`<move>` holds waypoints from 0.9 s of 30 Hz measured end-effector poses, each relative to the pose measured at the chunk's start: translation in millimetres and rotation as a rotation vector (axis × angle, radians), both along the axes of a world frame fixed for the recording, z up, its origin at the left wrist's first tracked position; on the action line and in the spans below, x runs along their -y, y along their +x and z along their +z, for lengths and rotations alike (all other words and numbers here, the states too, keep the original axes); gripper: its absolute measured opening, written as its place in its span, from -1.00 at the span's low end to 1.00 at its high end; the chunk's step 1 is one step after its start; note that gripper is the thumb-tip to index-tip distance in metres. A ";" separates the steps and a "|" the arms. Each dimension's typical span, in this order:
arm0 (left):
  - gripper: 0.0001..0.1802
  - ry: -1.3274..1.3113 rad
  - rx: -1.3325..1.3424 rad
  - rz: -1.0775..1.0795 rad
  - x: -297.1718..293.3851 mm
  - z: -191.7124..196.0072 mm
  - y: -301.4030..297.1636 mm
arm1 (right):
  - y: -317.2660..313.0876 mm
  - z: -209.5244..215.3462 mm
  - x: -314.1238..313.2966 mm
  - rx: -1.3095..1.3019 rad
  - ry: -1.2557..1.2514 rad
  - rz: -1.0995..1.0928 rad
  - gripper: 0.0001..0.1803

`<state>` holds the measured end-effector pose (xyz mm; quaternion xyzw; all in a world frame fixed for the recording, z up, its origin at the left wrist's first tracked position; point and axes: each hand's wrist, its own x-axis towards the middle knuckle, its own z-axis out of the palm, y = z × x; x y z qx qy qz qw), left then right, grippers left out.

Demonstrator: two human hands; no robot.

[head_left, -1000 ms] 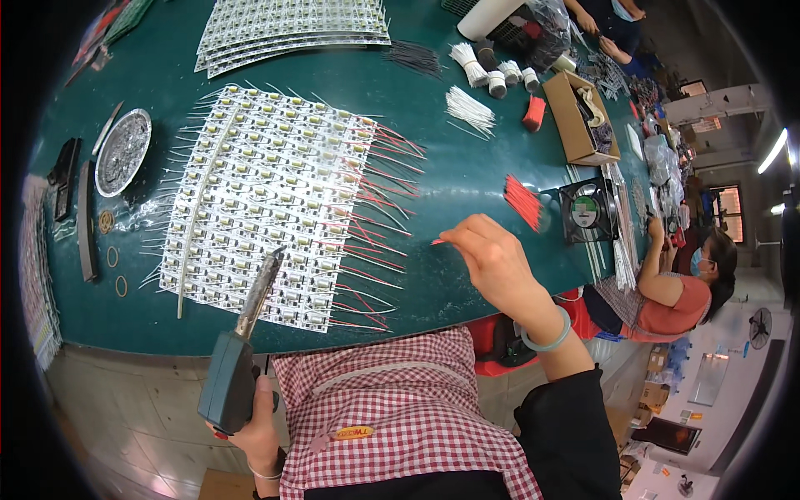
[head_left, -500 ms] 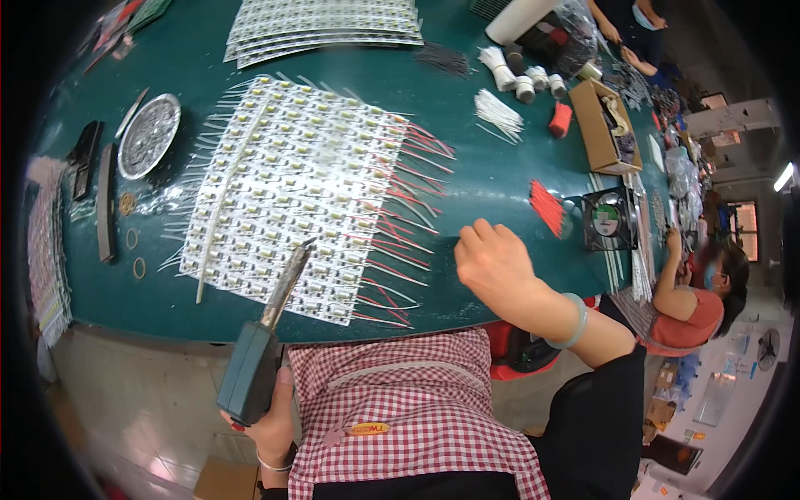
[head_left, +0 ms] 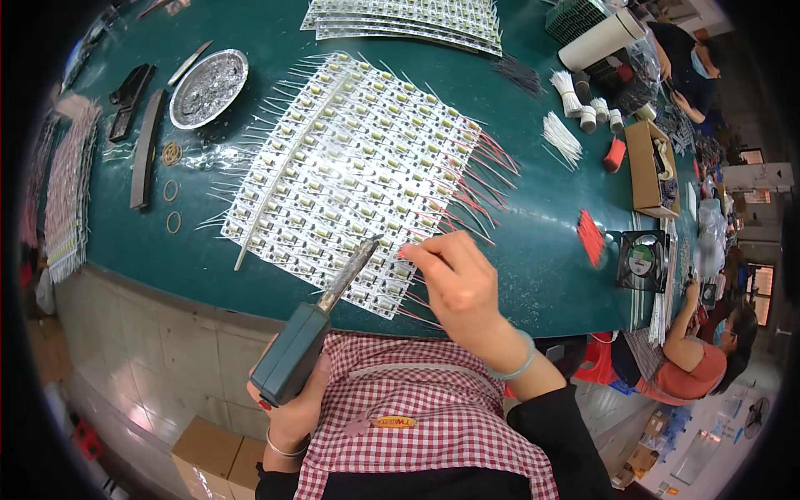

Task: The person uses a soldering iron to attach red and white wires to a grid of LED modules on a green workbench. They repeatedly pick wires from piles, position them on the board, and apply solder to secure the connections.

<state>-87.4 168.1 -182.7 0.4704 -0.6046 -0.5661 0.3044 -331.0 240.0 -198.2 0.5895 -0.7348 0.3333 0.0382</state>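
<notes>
Left hand (head_left: 293, 398) grips a soldering iron (head_left: 312, 337); right hand (head_left: 457, 279) pinches a red wire (head_left: 406, 251); round tray (head_left: 207, 87) holds solder.

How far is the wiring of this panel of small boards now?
Most rows on the panel of small boards already carry red wires along the right edge. In hand: left hand holds the soldering iron, right hand pinches a wire at the near edge. Loose red wires remain.

Teal-green table (head_left: 533, 242). White panel of circuit boards (head_left: 358, 167), red wires (head_left: 479, 179) fringed at 3 o'clock, white at 9. Dark green soldering-iron handle (head_left: 292, 358), silver barrel. Red-and-white checked apron (head_left: 417, 417). Pale green bangle (head_left: 518, 367). Silvery dish (head_left: 208, 87) at 11 o'clock.
</notes>
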 end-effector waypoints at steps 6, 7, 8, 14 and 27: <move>-0.70 -0.067 0.008 -0.050 4.6 1.9 -4.8 | 17.1 -18.3 0.1 -0.035 0.034 -0.079 -0.64; -0.71 -0.093 0.009 -0.074 6.4 1.4 -5.3 | 17.3 -19.5 -0.4 -0.022 0.050 -0.084 -0.64; -0.71 -0.120 0.009 -0.099 7.5 1.2 -5.6 | 17.1 -18.5 -0.5 -0.025 0.072 -0.084 -0.63; -0.73 -0.017 0.045 -0.084 5.5 2.7 -6.7 | 14.0 -14.8 1.7 -0.102 0.117 -0.038 -0.62; -0.75 -0.054 0.088 -0.164 6.6 4.9 -9.2 | 15.2 -23.7 -1.6 -0.038 0.008 -0.089 -0.65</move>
